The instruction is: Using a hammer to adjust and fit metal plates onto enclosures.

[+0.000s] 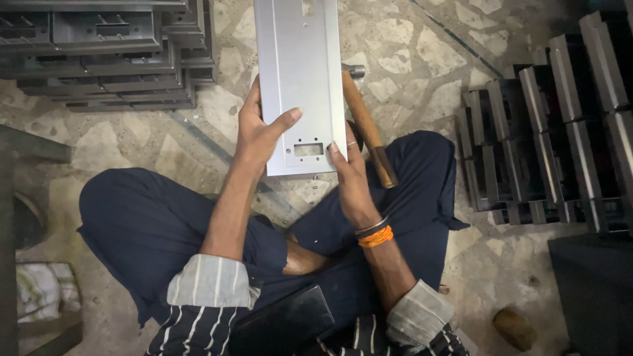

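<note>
Two stacks of metal parts are set on the stone floor. A grey metal panel is gripped by the left hand and right hand; a hammer is partly hidden behind it.

A pale stone-chip floor carries stacked grey metal trays far left, upright rows of dark metal panels right, and a wooden-handled hammer near the middle.

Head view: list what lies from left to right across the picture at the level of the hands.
Folded striped cloth → left hand → grey metal panel → right hand → wooden-handled hammer → row of dark metal parts.
</note>
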